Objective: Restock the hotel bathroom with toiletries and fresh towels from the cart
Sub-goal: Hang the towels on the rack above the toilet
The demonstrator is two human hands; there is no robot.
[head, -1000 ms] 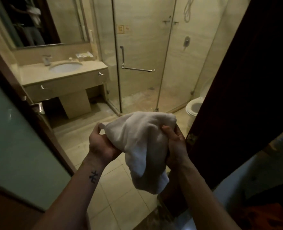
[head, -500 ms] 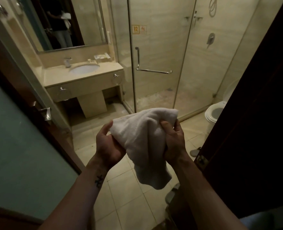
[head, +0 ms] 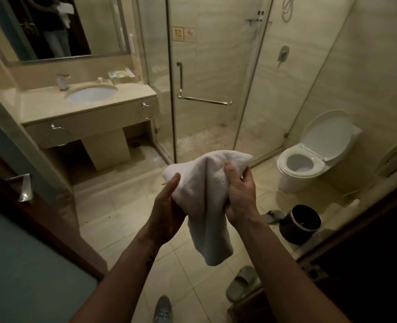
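A grey shoe (head: 163, 310) stands on the tiled floor (head: 113, 217) at the bottom edge, a grey slipper (head: 240, 283) to its right. Above them both hands hold a white towel (head: 206, 183) out in front. The left hand (head: 167, 206) grips its left edge, thumb on top. The right hand (head: 240, 197) clutches a bunched fold, and the rest hangs between the forearms. Beyond, a black bin (head: 303, 223) stands near the open toilet (head: 302, 166). Farther back are the glass shower door (head: 204, 66) and, leftward, the counter (head: 41, 101) with its sink (head: 92, 94) below the mirror (head: 60, 26).
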